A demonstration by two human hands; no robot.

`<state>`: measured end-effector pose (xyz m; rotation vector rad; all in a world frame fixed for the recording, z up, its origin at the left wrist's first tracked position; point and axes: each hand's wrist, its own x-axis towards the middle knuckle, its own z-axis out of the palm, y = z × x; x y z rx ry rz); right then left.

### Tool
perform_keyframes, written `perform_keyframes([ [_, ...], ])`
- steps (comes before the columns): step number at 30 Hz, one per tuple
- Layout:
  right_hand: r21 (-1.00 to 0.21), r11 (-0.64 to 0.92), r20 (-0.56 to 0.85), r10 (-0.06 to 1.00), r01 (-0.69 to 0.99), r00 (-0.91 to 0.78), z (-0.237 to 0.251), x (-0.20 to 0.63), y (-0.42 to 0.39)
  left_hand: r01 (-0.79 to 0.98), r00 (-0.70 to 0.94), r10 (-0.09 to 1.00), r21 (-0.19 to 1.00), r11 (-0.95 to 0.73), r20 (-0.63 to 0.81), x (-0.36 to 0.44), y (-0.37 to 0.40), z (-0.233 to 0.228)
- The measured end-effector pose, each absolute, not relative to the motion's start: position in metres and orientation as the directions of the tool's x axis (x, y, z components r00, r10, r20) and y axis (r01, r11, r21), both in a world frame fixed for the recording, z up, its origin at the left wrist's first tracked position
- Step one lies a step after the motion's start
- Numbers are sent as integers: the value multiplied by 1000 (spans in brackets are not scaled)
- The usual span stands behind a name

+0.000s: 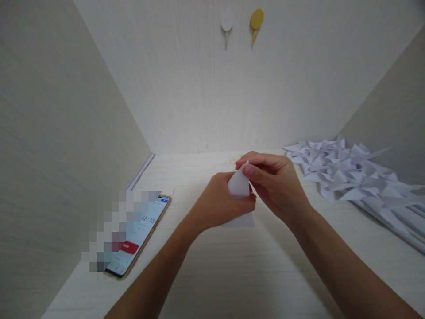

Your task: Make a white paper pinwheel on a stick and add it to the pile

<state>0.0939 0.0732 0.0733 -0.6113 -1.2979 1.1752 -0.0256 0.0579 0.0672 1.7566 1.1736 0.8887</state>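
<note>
While both hands meet above table (232, 274) centre, I see left hand (217, 204) curled, pinching folded white paper piece (238, 185) from below. Right hand (274, 186) pinching same paper at top tip, thumb and forefinger pressed together. Paper held just off table. Phone (139, 237) lying flat well left of paper, screen lit. Pile of folded paper shapes (345, 175) right of paper. Two wall hooks (242, 24) above, behind paper.

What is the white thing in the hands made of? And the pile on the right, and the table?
The folded piece held by both hands looks like thin matte white paper, with sharp creases. The pile looks like the same paper, folded into pointed shapes. The table seems pale wood or wood-look laminate, with fine grain lines; which one, I can't tell.
</note>
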Motion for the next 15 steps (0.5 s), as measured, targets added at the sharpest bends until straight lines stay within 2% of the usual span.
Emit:
perform_keyframes([
  [8,-893,353,399,908,-279,-129,78,94,71,356,326,934,895,-268,150,-26,57,67],
  [15,-883,342,398,908,-320,-127,78,93,70,345,329,930,895,-281,165,-25,56,69],
])
